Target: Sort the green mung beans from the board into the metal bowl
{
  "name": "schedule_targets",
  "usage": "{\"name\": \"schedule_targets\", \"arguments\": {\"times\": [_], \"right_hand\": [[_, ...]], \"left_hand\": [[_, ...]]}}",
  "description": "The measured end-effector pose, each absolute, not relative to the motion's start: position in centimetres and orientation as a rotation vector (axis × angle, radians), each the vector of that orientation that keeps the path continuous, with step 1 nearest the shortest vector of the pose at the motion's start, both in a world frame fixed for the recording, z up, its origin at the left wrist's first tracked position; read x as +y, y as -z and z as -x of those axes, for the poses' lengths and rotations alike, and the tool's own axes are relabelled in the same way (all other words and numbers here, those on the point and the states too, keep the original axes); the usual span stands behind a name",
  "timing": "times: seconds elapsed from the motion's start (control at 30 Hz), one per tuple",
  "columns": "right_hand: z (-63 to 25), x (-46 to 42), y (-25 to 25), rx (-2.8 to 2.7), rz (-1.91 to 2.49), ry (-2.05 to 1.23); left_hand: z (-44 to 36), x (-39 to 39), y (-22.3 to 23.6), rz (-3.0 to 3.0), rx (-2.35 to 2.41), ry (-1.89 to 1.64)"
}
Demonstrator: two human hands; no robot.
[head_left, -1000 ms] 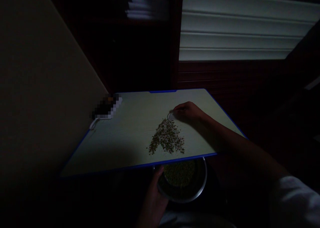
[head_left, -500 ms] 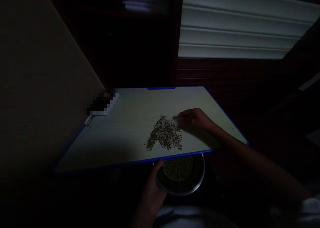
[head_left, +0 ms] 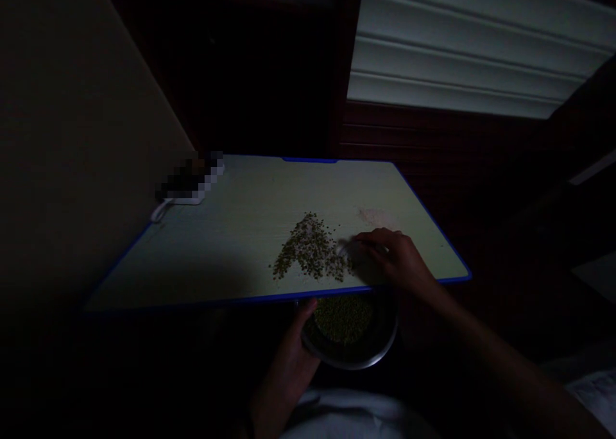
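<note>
right fingers (head_left: 369, 236), pinching a pale tool (head_left: 342, 249), too dim to identify; left hand (head_left: 295, 349), clasping bowl (head_left: 368, 363); step, seemingly raking grains (head_left: 307, 249); next wants bowl steady.

A flat, pale table top (head_left: 226, 233) is edged all round with a thin blue rim (head_left: 269, 296). Small, dark green grains (head_left: 308, 249), mixed with pale bits, are spread near its front edge. A pale pink patch (head_left: 378, 218) is seen farther back, to the right. At the left, a dark, white-edged thing (head_left: 190, 181) is blurred out.
</note>
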State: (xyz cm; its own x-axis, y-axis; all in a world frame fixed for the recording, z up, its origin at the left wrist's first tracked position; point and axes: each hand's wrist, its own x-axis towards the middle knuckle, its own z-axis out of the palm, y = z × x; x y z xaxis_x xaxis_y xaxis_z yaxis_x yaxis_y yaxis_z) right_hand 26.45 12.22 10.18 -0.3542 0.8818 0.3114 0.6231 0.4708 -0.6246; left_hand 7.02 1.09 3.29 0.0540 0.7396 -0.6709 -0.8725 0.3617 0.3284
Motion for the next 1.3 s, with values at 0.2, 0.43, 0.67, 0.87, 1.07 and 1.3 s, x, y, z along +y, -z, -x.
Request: {"name": "schedule_targets", "arguments": {"times": [0.2, 0.43, 0.67, 0.87, 1.07, 1.3], "right_hand": [[-27.8, 11.3, -9.8, -1.964, 1.305, -0.482], [-30.8, 11.3, -9.0, -1.752, 1.425, -0.558], [-30.5, 11.5, -8.4, -1.746, 1.399, -0.71], [-31.1, 11.0, -9.0, -1.853, 1.342, -0.838], [-31.4, 10.2, -9.3, -1.921, 1.329, -0.885], [-31.7, 10.2, -9.4, -1.882, 1.323, -0.839]], "left_hand": [[-6.9, 1.0, -2.4, 0.166, 0.872, -1.251], [-7.1, 1.1, -2.6, 0.131, 0.853, -1.257], [-7.6, 1.4, -2.4, 0.154, 0.909, -1.199], [-7.2, 1.5, -3.3, 0.183, 0.878, -1.177], [-7.4, 1.9, -3.2, 0.195, 0.94, -1.145], [-7.6, 2.3, -3.3, 0.213, 1.013, -1.164]]}}
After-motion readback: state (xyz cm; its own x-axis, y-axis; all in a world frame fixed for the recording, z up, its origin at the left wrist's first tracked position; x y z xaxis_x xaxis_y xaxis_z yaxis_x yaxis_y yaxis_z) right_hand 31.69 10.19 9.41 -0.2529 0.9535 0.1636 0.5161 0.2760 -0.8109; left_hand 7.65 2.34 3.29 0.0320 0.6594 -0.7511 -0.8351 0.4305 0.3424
